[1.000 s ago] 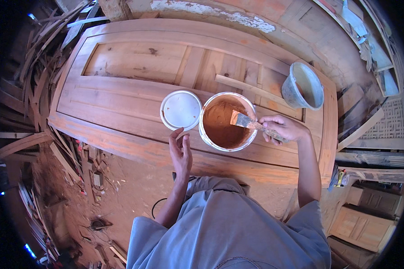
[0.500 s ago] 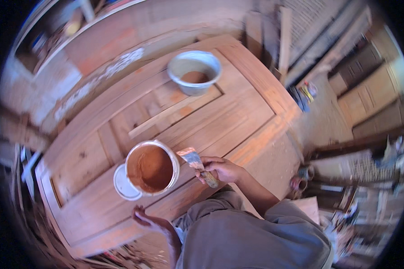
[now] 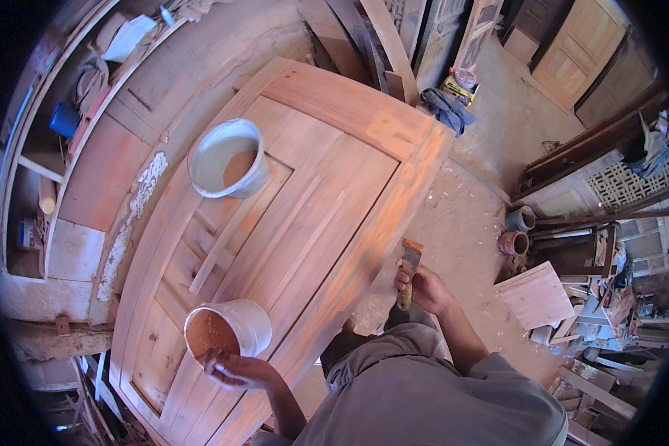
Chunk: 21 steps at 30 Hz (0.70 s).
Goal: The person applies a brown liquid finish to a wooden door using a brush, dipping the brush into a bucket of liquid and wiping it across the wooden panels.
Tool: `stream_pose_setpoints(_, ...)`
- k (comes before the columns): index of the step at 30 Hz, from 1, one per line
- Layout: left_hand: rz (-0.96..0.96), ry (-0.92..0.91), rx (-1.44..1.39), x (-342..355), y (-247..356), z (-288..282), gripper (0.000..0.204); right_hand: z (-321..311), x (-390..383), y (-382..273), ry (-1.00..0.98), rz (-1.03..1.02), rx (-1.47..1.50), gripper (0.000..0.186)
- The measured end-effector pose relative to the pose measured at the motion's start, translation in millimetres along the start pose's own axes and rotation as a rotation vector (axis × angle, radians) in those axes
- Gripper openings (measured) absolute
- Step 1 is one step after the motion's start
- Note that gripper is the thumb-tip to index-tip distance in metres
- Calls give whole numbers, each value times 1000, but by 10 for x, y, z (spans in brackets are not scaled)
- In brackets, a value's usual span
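A white bucket [image 3: 254,327] holding orange-brown paste leans toward the left on a panelled wooden door [image 3: 327,186]. My left hand [image 3: 238,370] is at the bucket's near rim, its fingers curled over the edge. In my right hand [image 3: 427,288] is a putty knife [image 3: 410,256], held upright beside the door's near right edge. Its wide blade is smeared with brown and its handle is stained. Farther back on the door stands a grey-white basin [image 3: 256,169] with some brown material in the bottom.
A shelf [image 3: 59,178] with clutter runs along the left wall. Planks [image 3: 390,44] lean behind the door. On the floor at right are two small pots [image 3: 514,242], a square wooden board [image 3: 535,295] and piled scraps [image 3: 609,312]. Dark cloth [image 3: 447,110] lies past the door's corner.
My left hand has come up to the bucket's rim, and the bucket now leans. My right hand has carried the putty knife rightward, past the door's edge. The view has turned.
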<state>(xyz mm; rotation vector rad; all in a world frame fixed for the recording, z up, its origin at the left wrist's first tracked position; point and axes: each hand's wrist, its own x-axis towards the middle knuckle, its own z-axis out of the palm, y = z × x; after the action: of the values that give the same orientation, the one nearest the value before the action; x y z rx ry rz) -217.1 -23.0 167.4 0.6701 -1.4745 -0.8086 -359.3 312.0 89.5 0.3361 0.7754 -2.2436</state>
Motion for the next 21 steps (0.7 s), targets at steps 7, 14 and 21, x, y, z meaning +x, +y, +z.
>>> stream_pose_setpoints(7, -289, -948, 225, -1384, 57, 1140, 30, -778, -111, -1107, 80, -70, -104, 35)
stream_pose_setpoints(14, -389, -1192, 41, -2341, 827, 1987, 33, -1583, -177, -2359, 134, -321, -266, 40)
stream_pose_setpoints(21, -298, -1096, 210, -2276, 602, 2361, 33, -1767, 330, -2955, 48, -242, -280, 40)
